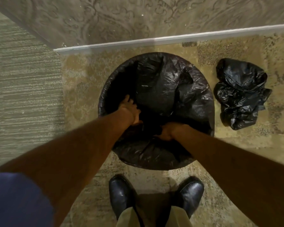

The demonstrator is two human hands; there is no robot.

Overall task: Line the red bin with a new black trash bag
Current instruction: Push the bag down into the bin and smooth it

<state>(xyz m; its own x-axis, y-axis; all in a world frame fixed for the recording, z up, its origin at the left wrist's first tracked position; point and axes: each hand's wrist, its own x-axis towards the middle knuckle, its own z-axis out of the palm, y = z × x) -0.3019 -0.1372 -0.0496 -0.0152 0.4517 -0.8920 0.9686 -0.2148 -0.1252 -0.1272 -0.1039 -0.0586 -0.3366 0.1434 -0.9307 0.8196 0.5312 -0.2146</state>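
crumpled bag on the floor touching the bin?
Apart. The head view shows a strip of bare carpet between the crumpled bag and the bin.

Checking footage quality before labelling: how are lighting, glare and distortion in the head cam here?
Head view: dim, warm yellowish light; the black trash bag in the bin swallows detail, so the left hand and right hand fade into dark folds; small glare spots show on the crumpled bag on the carpet and on the shoes; wide-angle bending curves the baseboard; overall slightly soft.
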